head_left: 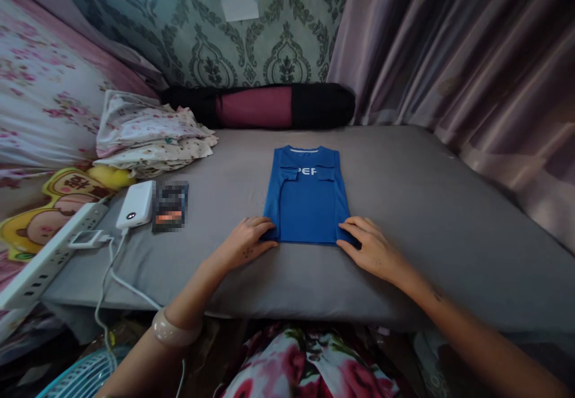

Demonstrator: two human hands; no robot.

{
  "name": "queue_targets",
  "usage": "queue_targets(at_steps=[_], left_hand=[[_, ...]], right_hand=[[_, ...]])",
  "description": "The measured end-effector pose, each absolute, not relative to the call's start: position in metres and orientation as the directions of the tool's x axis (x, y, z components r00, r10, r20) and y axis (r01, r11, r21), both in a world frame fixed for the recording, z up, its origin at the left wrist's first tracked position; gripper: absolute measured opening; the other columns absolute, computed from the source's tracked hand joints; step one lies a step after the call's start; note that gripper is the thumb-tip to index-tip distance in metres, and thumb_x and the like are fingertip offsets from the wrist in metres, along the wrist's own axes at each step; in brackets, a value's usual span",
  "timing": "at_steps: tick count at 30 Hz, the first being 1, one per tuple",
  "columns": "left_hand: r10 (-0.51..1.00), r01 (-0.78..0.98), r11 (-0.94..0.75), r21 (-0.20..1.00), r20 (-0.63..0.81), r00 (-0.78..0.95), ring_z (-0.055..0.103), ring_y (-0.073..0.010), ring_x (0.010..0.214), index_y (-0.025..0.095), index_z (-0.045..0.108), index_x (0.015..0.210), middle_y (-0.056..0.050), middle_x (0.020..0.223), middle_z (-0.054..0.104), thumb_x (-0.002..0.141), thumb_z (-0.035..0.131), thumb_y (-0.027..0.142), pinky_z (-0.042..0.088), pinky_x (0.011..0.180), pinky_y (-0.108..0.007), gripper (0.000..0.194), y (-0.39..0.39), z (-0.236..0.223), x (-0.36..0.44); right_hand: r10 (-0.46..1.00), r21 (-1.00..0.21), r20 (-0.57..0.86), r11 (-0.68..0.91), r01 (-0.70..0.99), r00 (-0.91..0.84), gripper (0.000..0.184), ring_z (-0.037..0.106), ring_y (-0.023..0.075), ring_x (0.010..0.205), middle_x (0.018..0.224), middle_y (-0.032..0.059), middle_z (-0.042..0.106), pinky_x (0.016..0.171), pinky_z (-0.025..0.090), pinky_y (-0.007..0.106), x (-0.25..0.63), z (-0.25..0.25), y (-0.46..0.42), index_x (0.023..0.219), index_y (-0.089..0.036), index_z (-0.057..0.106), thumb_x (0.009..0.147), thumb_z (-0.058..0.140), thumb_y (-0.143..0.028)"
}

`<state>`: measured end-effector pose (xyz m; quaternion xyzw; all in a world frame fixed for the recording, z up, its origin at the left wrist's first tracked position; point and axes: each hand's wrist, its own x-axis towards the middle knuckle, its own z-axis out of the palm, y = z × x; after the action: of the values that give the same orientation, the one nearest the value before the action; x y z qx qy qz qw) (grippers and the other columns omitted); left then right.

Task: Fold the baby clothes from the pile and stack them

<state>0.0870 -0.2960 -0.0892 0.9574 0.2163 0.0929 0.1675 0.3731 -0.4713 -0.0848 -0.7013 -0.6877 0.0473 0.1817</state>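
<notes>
A blue long-sleeved shirt [308, 209] lies flat on the grey bed surface, its sides and sleeves folded inward over the front. White letters on its chest are partly covered by a sleeve. The neckline points away from me. At the hem's left corner, my left hand [249, 242] pinches the cloth between thumb and fingers. My right hand [371, 247] has the right corner of the hem in the same kind of grip. A pale bangle [173, 329] circles my left forearm.
To the left are a white power bank [137, 203], a blurred dark packet [171, 206], a power strip [54, 254] with cables, and a yellow cushion [67, 206]. Folded floral cloth [153, 131] sits behind them. A black and maroon bolster [254, 108] lines the wall; curtains [449, 57] hang right.
</notes>
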Motion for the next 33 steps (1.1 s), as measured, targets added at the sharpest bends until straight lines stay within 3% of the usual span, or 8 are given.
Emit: queue_targets(at_steps=[5, 11, 15, 19, 24, 29, 33], left_hand=[[0.39, 0.346, -0.881, 0.324, 0.08, 0.917, 0.06, -0.0249, 0.108, 0.019, 0.062, 0.115, -0.01, 0.117, 0.065, 0.093, 0.052, 0.04, 0.047, 0.095, -0.04, 0.031, -0.294, -0.087, 0.088], [0.349, 0.325, -0.914, 0.243, 0.063, 0.935, 0.063, -0.0214, 0.095, 0.02, 0.063, 0.102, -0.009, 0.097, 0.066, 0.096, 0.042, 0.028, 0.048, 0.09, -0.035, 0.023, -0.299, -0.081, 0.095], [0.343, 0.333, -0.92, 0.205, 0.013, 0.939, 0.061, -0.0219, 0.095, 0.021, 0.061, 0.105, -0.009, 0.099, 0.065, 0.089, 0.046, 0.016, 0.047, 0.09, -0.035, 0.022, -0.299, -0.079, 0.097], [0.334, 0.328, -0.921, 0.211, -0.01, 0.943, 0.06, -0.0224, 0.099, 0.021, 0.059, 0.108, -0.009, 0.103, 0.064, 0.087, 0.044, 0.01, 0.046, 0.091, -0.036, 0.029, -0.296, -0.077, 0.096], [0.344, 0.333, -0.909, 0.25, -0.003, 0.939, 0.059, -0.0226, 0.102, 0.021, 0.059, 0.108, -0.009, 0.107, 0.063, 0.083, 0.043, 0.007, 0.049, 0.09, -0.037, 0.034, -0.288, -0.082, 0.097], [0.365, 0.322, -0.881, 0.345, 0.066, 0.929, 0.057, -0.0234, 0.111, 0.019, 0.058, 0.113, -0.01, 0.119, 0.061, 0.08, 0.045, 0.009, 0.047, 0.097, -0.039, 0.037, -0.279, -0.089, 0.095], [0.397, 0.32, -0.83, 0.458, 0.081, 0.914, 0.061, -0.0207, 0.105, 0.021, 0.06, 0.113, -0.007, 0.112, 0.067, 0.085, 0.047, 0.017, 0.048, 0.094, -0.035, 0.031, -0.274, -0.087, 0.092]], right_hand=[[0.985, -0.287, 0.151, 0.125, 0.95, -0.084, 0.035, 0.058, 0.0254, 0.106, 0.116, 0.0097, 0.061, 0.093, 0.052, 0.043, 0.377, -0.083, -0.478, 0.124, -0.021, 0.062, 0.094, 0.053, -0.035], [0.972, -0.234, 0.163, 0.204, 0.951, -0.168, 0.03, 0.061, 0.0235, 0.097, 0.108, 0.01, 0.064, 0.083, 0.055, 0.039, 0.382, -0.082, -0.473, 0.119, -0.02, 0.065, 0.097, 0.047, -0.03], [0.969, -0.122, 0.164, 0.207, 0.971, -0.186, 0.03, 0.061, 0.0244, 0.096, 0.107, 0.0117, 0.065, 0.088, 0.053, 0.042, 0.376, -0.084, -0.473, 0.114, -0.018, 0.067, 0.098, 0.042, -0.024], [0.975, -0.065, 0.132, 0.191, 0.979, -0.181, 0.041, 0.06, 0.0249, 0.102, 0.116, 0.0125, 0.062, 0.09, 0.053, 0.041, 0.373, -0.084, -0.477, 0.122, -0.016, 0.062, 0.09, 0.038, -0.006], [0.98, -0.203, 0.121, 0.179, 0.963, -0.157, 0.054, 0.059, 0.0243, 0.109, 0.123, 0.0104, 0.059, 0.088, 0.056, 0.04, 0.381, -0.081, -0.475, 0.126, -0.02, 0.059, 0.081, 0.037, 0.001], [0.981, -0.322, 0.172, 0.137, 0.937, -0.084, 0.051, 0.055, 0.0241, 0.119, 0.13, 0.0089, 0.057, 0.102, 0.049, 0.043, 0.391, -0.088, -0.468, 0.129, -0.021, 0.058, 0.083, 0.041, -0.008], [0.985, -0.384, 0.156, 0.134, 0.914, -0.079, 0.05, 0.053, 0.0237, 0.124, 0.133, 0.0063, 0.058, 0.107, 0.044, 0.045, 0.397, -0.092, -0.464, 0.127, -0.023, 0.062, 0.082, 0.043, -0.011]])
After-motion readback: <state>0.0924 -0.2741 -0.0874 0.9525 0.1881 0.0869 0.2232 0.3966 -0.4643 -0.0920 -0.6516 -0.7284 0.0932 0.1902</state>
